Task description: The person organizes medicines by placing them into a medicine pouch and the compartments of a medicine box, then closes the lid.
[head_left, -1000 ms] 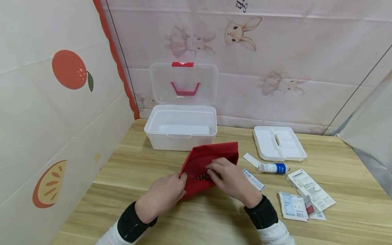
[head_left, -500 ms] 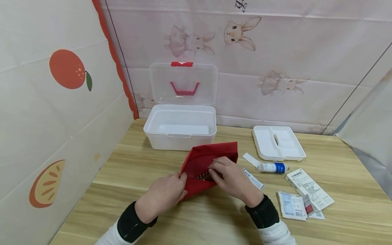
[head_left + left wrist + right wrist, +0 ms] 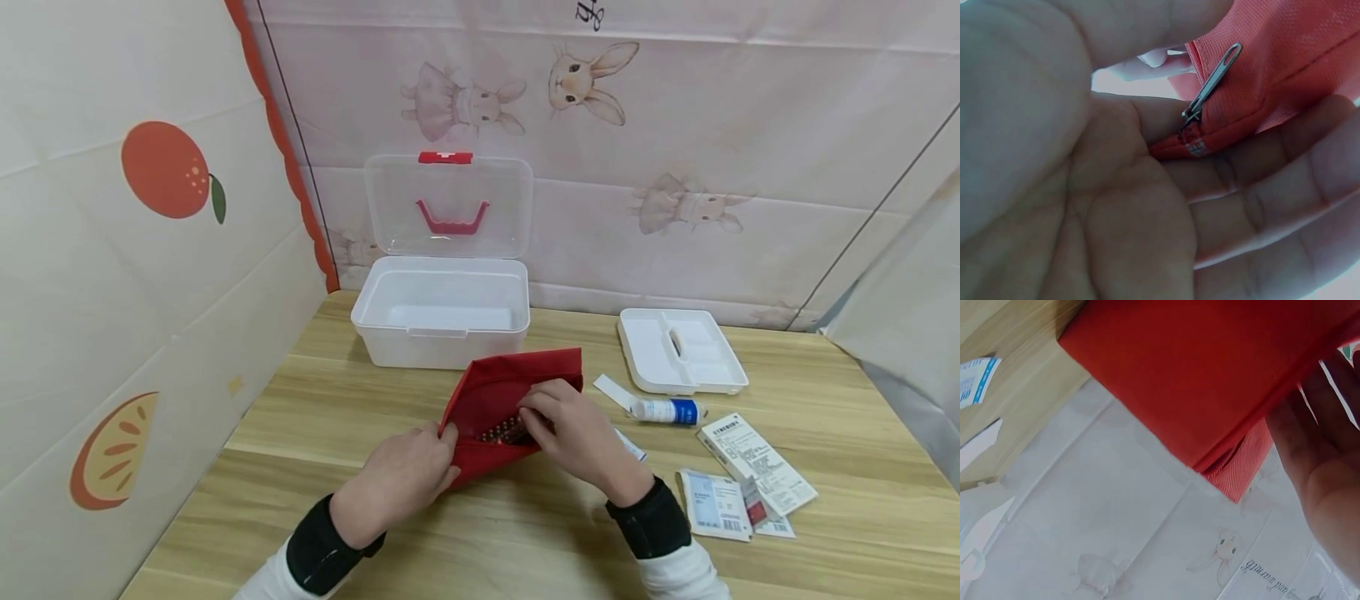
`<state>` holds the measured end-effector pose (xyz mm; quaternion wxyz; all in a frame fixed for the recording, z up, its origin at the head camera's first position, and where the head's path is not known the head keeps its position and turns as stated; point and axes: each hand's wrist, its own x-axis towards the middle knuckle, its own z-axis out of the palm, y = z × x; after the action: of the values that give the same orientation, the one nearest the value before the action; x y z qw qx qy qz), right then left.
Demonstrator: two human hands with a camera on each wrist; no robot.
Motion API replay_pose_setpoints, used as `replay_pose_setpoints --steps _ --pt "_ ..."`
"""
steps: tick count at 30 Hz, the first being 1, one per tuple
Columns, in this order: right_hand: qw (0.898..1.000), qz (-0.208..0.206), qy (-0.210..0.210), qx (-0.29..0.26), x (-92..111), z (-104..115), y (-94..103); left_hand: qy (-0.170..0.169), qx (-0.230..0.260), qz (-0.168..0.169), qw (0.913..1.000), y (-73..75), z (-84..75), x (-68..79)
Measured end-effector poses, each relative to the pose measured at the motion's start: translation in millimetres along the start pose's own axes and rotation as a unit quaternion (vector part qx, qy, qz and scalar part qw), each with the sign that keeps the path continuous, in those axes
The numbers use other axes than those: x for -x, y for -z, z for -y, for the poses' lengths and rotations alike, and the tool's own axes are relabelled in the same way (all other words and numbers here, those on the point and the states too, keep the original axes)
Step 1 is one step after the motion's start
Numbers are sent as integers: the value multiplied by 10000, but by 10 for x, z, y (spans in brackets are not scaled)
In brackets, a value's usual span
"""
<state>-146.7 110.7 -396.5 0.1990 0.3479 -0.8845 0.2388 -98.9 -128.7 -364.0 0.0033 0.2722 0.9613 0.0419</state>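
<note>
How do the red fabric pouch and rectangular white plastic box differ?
The left hand grips the red fabric pouch; no hand touches the white plastic box. The pouch looks soft, the box rigid. The pouch has a zip, the box a raised translucent lid. Both are open.

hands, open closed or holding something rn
Left hand: holding the red pouch by its edge.
Right hand: curled at the pouch's opening; whether it grips anything can't be told.

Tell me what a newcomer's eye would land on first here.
Probably the bright red pouch at the centre, gripped by the left hand, with the right hand at its opening. Behind it stands the open white box, its clear lid raised. To the right lies the white compartment tray.
</note>
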Motion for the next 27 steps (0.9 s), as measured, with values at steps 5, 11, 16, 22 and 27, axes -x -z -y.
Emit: replay_pose_setpoints --steps 5,11,16,22,27 --pt "9997 -225 -77 -81 37 -62 95 17 26 16 10000 -2 -10 -1" --pt "9967 -811 -74 45 131 -211 226 -6 20 0 10000 1 -23 7" --pt "9914 -1219 -418 243 210 -349 377 1 21 36 10000 2 -24 15" --pt "9837 -1200 -1178 640 315 -517 581 2 38 48 10000 12 -31 20" --pt "9754 -422 -1999 827 410 -636 669 -16 -8 8 10000 7 -27 16"
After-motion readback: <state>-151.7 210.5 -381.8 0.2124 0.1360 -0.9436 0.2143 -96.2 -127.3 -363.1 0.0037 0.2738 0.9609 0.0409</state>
